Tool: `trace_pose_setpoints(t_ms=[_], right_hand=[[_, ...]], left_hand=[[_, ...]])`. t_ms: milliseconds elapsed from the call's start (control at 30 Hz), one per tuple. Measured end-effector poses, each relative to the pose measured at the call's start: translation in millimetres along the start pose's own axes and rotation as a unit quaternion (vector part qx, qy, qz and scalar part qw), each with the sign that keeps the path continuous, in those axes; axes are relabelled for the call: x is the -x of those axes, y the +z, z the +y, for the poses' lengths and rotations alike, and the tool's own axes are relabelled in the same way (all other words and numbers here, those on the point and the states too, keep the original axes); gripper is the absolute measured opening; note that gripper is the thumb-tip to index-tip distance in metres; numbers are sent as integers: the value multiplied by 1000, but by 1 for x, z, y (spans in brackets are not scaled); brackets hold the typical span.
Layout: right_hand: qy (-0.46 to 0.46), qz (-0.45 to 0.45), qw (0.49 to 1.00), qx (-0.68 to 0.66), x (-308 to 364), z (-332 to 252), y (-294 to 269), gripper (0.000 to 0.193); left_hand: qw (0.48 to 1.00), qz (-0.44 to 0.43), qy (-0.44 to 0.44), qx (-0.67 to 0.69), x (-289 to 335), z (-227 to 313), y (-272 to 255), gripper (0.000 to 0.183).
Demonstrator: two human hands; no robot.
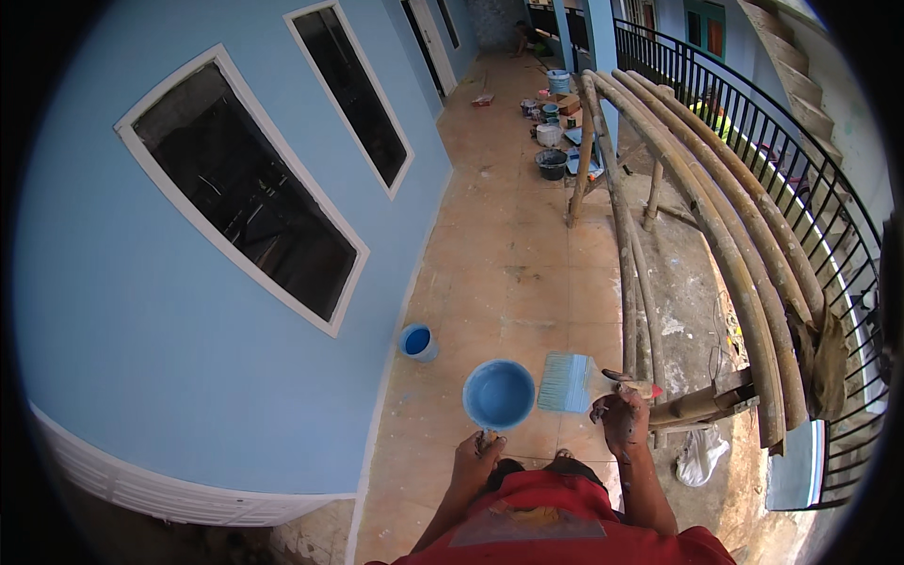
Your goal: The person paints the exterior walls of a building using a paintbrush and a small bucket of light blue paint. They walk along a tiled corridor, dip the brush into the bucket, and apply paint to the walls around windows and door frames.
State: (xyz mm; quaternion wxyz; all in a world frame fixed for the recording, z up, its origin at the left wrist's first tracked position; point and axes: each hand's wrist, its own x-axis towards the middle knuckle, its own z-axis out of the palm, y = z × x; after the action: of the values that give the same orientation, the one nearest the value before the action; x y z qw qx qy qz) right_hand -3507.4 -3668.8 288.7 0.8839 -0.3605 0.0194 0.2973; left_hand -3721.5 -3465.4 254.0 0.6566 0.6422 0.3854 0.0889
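Observation:
My left hand (478, 457) is closed around the handle of a round blue dipper (490, 371), which I hold level in front of me. Its inside is blue, though how much paint is in it I cannot tell. My right hand (622, 420) grips a wide paintbrush (566, 382) by its handle, which has a red end. The brush's broad bristles are streaked with light blue and point left, just apart from the dipper's right side. Dark smudges show on both hands. A small paint-stained bucket (419, 343) with blue inside stands on the floor, left of the dipper.
A light-blue wall (179, 348) with white-framed windows runs along the left. Bamboo scaffolding (720, 212) stands close on my right, before a black railing (800, 155). Farther along the tiled floor (490, 282) are a black bucket (552, 168), several containers and a crouching person (529, 38).

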Motion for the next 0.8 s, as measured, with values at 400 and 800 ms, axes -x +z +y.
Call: trace_pose_setpoints(t_ms=[400,800], right_hand=[[23,-10,994,106,-275,27,85,36],[-75,34,993,79,-554,-7,184,28]], left_hand=[[998,32,-17,-50,-247,73,6,27],[981,-39,104,-156,-571,240,-30,34]])
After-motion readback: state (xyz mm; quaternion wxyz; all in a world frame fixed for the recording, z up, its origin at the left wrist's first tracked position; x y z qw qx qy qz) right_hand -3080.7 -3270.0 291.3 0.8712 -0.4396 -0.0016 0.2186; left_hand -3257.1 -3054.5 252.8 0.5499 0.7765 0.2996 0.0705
